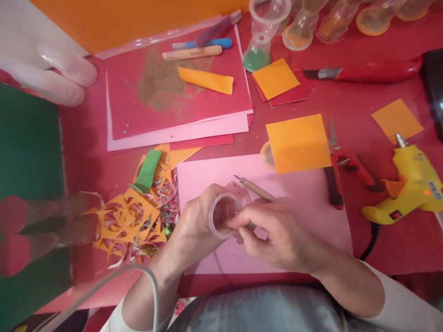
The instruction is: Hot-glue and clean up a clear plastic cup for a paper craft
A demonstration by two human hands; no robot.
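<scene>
A small clear plastic cup (213, 216) is in my left hand (199, 219), its round mouth facing up toward me. My right hand (273, 230) pinches at the cup's right rim, with the index finger reaching over the edge. Whether a thin thing lies between those fingertips, I cannot make out. Just beyond the hands, a craft knife (256, 188) with a wooden handle rests on the pink paper sheet (311, 230). An orange paper rectangle (299, 143) lies farther away and partly covers a small round piece.
Scissors (335, 161) and a yellow glue gun (408, 182) lie right, near a red box cutter (377, 71). Orange paper scraps (128, 216) pile up left. Markers (194, 53) rest on stacked sheets. Joined plastic cups (263, 32) stand at the back.
</scene>
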